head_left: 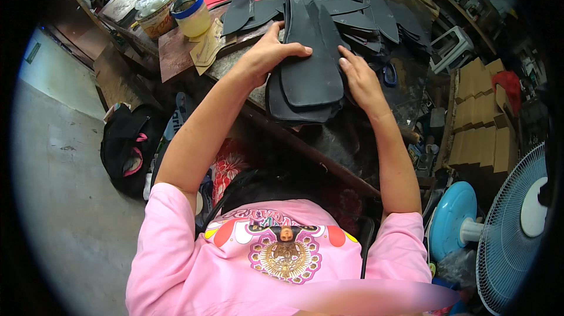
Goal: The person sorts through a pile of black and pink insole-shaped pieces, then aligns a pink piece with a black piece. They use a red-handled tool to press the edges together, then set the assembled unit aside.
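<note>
Stack of black sole-shaped sheets (311,84) at twelve o'clock, overhanging counter (228,68). Left hand (263,57): grip holds stack, thumb on top. Right hand (361,79): grip loose, fingers at three-o'clock edge. Best press evenly, squaring layers.

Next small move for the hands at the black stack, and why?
I'd probably ease the left hand and right hand inward to square the stack of black pieces: they already flank it, and its edges look uneven, with a lower piece jutting past the top one at the near left.
</note>
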### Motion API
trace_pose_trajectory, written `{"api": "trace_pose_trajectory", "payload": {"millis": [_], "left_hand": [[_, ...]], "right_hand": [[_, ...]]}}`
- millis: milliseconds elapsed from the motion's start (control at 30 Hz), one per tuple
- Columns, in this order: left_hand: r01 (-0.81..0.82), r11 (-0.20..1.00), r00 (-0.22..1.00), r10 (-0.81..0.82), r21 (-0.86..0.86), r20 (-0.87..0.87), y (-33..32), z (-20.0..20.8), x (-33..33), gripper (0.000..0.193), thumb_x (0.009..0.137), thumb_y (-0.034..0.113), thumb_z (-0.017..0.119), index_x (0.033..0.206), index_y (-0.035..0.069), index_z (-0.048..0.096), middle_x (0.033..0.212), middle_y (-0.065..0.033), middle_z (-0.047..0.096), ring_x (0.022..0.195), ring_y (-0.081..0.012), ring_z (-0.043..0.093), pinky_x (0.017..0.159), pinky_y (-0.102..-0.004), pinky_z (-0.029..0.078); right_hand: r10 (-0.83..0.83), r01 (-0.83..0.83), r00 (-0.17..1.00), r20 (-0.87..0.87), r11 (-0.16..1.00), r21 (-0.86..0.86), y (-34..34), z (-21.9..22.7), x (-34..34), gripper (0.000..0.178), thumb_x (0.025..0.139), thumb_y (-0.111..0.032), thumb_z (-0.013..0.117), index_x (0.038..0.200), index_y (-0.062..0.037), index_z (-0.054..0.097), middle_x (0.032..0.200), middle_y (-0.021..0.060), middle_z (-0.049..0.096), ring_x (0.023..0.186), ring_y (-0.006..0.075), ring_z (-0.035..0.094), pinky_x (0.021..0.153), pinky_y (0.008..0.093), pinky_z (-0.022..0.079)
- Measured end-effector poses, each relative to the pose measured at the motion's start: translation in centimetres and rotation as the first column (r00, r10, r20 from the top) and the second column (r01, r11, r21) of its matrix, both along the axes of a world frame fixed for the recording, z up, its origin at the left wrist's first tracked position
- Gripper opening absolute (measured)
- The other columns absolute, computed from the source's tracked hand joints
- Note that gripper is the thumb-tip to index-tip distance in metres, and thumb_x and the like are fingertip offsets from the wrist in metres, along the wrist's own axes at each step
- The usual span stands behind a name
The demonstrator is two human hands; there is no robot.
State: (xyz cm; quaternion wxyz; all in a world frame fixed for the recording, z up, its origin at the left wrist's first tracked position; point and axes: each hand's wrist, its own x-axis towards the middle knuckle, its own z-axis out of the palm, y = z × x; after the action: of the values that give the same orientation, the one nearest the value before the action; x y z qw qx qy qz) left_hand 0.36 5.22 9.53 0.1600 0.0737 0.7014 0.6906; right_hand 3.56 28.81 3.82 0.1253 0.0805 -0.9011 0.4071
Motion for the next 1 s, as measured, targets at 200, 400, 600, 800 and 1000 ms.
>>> {"api": "trace_pose_trajectory", "payload": {"millis": [200,400,600,800,1000], "left_hand": [[-0.084,0.991,0.962,0.107,0.103,-0.250,-2.0,1.9,0.2,0.097,0.074,0.011,0.082,0.151,-0.002,0.025,0.124,-0.0214,0.060,0.102,-0.0262,0.068,0.086,-0.0373,0.059],[-0.035,0.977,0.688,0.177,0.212,-0.704,-3.8,2.4,-0.5,0.098,0.073,0.012,0.085,0.150,-0.001,0.025,0.131,-0.0163,0.057,0.121,-0.0241,0.059,0.101,-0.0358,0.051],[-0.001,0.997,0.738,-0.051,-0.076,-0.673,-3.3,1.2,-0.5,0.110,0.071,0.005,0.085,0.157,0.005,0.017,0.137,-0.0143,0.054,0.127,-0.0194,0.053,0.110,-0.0331,0.041],[0.055,0.998,0.721,-0.037,0.004,-0.692,-2.4,0.0,-0.8,0.093,0.070,0.014,0.090,0.147,0.002,0.041,0.131,-0.0125,0.059,0.120,-0.0175,0.057,0.104,-0.0319,0.046],[-0.051,0.999,0.772,0.033,-0.011,-0.635,-2.3,-0.3,0.1,0.079,0.070,0.022,0.092,0.134,-0.001,0.051,0.118,-0.0108,0.067,0.107,-0.0183,0.064,0.095,-0.0322,0.052]], "right_hand": [[0.017,-0.007,0.995,-0.100,0.995,0.102,1.2,-0.6,-1.3,0.045,0.100,-0.032,0.056,0.137,-0.0073,0.059,0.130,0.0229,0.061,0.121,0.0391,0.059,0.102,0.0432,0.046],[-0.096,0.125,0.979,-0.178,0.979,0.160,1.9,1.6,-0.6,0.046,0.098,-0.037,0.060,0.135,-0.0098,0.062,0.129,0.0183,0.064,0.119,0.0357,0.061,0.100,0.0414,0.048],[0.218,-0.259,0.962,-0.162,0.915,-0.310,-0.4,3.7,-0.3,0.094,0.078,-0.045,0.085,0.154,-0.0126,0.040,0.149,0.0174,0.048,0.140,0.0292,0.046,0.113,0.0429,0.038],[0.473,-0.481,0.876,-0.097,0.836,-0.264,-4.7,3.8,-0.6,0.115,0.069,-0.021,0.093,0.160,-0.0079,0.024,0.151,0.0218,0.044,0.142,0.0286,0.042,0.115,0.0399,0.036],[0.406,-0.405,0.911,-0.075,0.846,-0.347,-7.2,4.5,-0.9,0.088,0.073,-0.011,0.088,0.146,-0.0026,0.040,0.137,0.0168,0.056,0.124,0.0243,0.058,0.102,0.0371,0.049]]}}
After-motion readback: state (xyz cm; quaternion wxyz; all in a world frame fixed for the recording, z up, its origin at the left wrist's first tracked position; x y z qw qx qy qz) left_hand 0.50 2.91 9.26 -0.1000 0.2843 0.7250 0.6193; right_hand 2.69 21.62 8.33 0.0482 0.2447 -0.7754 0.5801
